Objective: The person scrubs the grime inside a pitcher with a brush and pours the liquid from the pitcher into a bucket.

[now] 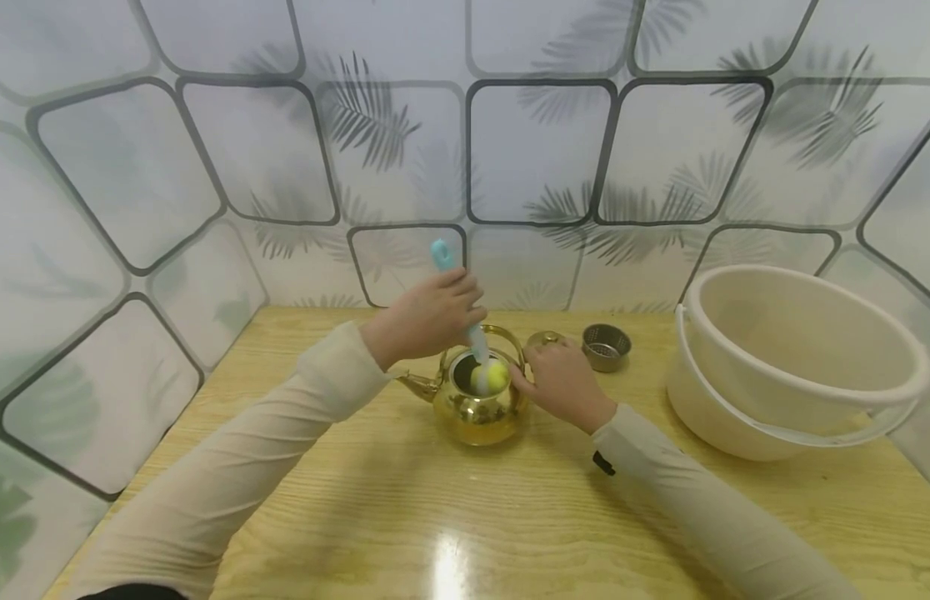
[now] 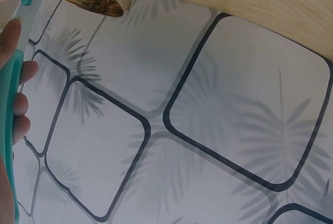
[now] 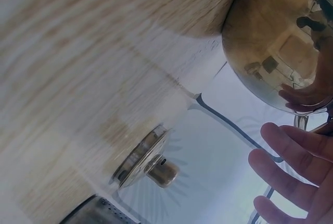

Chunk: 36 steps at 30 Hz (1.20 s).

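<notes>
My left hand (image 1: 427,315) grips the turquoise handle of a sponge brush (image 1: 442,252). The brush slants down and its yellow sponge head (image 1: 497,377) sits in the mouth of a shiny gold kettle (image 1: 476,421). In the left wrist view the fingers (image 2: 21,104) wrap the ribbed handle. My right hand (image 1: 566,383) holds the kettle at its right side, thumb near the rim and fingers by the foot of the arched handle. The right wrist view shows these fingers (image 3: 286,174) spread and slightly bent beside the kettle's body (image 3: 270,47).
Behind the right hand lies the gold kettle lid (image 1: 545,337) with its knob. A perforated metal strainer cup (image 1: 606,348) stands beside it. At the right is a large cream bucket (image 1: 735,417) with a handle. A patterned wall covering (image 1: 540,150) closes off the wooden table's (image 1: 345,517) back.
</notes>
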### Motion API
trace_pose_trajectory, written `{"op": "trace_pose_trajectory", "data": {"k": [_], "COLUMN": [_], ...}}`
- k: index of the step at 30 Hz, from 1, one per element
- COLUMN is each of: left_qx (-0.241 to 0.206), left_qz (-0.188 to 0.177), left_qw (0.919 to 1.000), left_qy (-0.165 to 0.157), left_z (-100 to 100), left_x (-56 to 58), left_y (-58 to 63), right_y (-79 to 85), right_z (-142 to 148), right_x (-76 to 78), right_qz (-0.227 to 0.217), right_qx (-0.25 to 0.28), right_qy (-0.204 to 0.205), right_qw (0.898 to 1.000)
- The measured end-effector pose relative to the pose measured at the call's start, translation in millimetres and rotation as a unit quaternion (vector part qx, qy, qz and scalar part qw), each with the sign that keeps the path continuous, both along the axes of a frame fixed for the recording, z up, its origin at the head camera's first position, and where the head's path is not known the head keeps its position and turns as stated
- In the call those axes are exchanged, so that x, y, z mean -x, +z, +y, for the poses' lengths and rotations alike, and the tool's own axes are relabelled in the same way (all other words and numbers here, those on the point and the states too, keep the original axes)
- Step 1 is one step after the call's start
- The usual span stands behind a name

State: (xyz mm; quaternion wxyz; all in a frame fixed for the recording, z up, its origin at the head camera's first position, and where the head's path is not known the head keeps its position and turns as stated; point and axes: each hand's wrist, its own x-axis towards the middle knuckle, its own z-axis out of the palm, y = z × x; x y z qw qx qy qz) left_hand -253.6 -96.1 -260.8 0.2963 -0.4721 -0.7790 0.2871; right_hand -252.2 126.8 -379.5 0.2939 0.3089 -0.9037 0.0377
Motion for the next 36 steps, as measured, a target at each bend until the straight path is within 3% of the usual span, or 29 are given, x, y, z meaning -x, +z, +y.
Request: {"op": "trace_pose_trajectory", "data": {"k": [11,24,36], "left_qx": [-0.035,-0.039,-0.024], "left_qz": [-0.038,-0.042,-0.054], "left_qw": [0.9986,0.9983,0.9980], "left_qy": [-0.010,-0.012,0.023], "left_z": [-16.9,-27.0,-25.4], "left_x": [-2.5,-1.7,0.4], "left_y": [-5.3,-5.0,3.1], "right_y": [-1.6,-0.2,-1.3], "right_z": [0.1,-0.3,2.2], "right_x": [2.4,5.6,8.9], "right_qz": [0.011,0.070,0.089], "right_qx": [-0.003,0.002,-0.008], "right_qy": [-0.011,0.014,0.022], "right_qw": [1.000,0.997,0.996]}}
